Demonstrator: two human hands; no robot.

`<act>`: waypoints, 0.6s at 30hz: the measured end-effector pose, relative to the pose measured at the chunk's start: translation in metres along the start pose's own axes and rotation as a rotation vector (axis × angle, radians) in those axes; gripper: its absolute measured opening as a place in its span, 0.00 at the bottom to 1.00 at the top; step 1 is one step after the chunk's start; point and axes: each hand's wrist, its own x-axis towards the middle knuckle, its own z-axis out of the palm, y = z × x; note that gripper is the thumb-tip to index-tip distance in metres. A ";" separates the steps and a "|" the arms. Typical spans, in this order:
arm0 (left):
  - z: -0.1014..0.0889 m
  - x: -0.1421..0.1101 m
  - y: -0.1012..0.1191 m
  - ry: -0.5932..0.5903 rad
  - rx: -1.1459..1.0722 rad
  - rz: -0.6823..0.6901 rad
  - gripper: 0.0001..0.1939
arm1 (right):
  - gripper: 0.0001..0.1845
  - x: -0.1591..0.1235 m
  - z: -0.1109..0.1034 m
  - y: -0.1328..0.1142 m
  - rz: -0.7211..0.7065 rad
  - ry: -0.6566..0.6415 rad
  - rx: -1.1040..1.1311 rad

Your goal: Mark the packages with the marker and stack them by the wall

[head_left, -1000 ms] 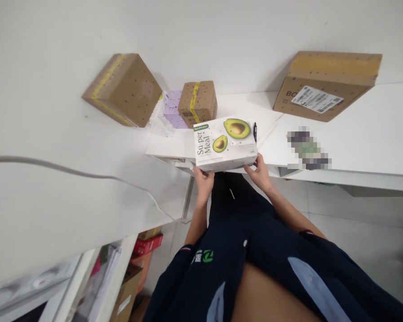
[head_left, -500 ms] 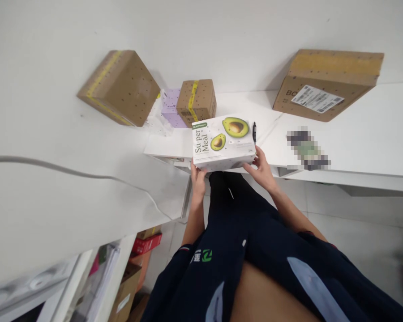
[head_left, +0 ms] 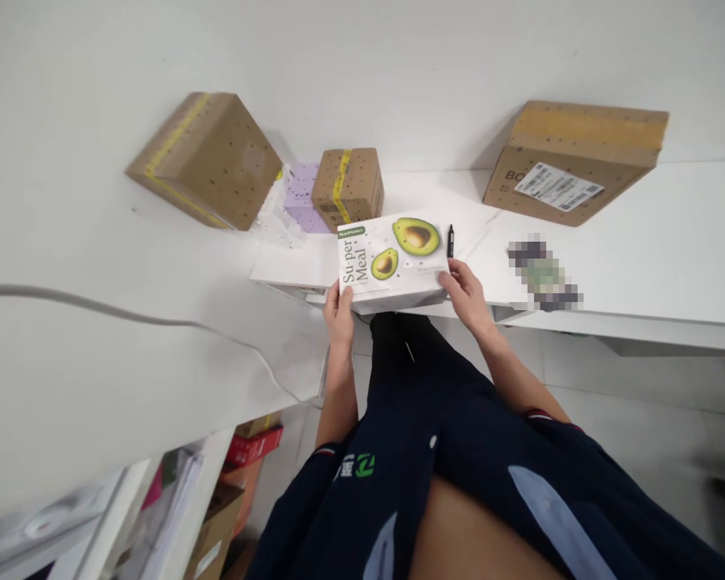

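A white box (head_left: pixel 368 280) printed with two avocado halves and the words "Su-per Meal" lies at the front edge of the white desk (head_left: pixel 471 201). My left hand (head_left: pixel 339 314) grips its near left corner, thumb on the top face and fingers down the side. At the near right corner, my right hand (head_left: pixel 464 292) holds it the same way, with the thumb on top. Some fingertips are hidden by the box. Just beyond its right end is a black marker pen (head_left: pixel 450 241). A small taped brown carton (head_left: pixel 345 187) stands right behind it.
Behind on the left are a larger brown carton (head_left: pixel 217 165) and a purple box (head_left: pixel 302 197). Another carton with a white label (head_left: pixel 573 173) leans at the back right. A blurred-out object (head_left: pixel 544 274) lies before it. A grey cable (head_left: pixel 157 314) crosses the left side.
Both thumbs have moved up from the box's near side onto its top face. The whole view has shifted slightly.
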 end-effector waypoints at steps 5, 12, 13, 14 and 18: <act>-0.004 -0.009 0.014 0.029 -0.136 0.007 0.22 | 0.27 -0.009 -0.001 0.005 -0.077 -0.023 0.075; -0.005 -0.011 -0.002 0.008 -0.140 0.055 0.26 | 0.25 -0.003 0.005 0.029 -0.211 -0.025 0.044; -0.003 -0.011 -0.007 0.013 -0.132 0.046 0.26 | 0.24 -0.002 0.006 0.034 -0.203 -0.018 0.030; -0.002 -0.012 -0.012 0.019 -0.122 0.038 0.26 | 0.22 -0.002 0.007 0.038 -0.192 -0.012 0.025; 0.002 -0.016 -0.023 0.033 -0.082 0.029 0.26 | 0.18 -0.005 0.009 0.047 -0.153 0.002 0.042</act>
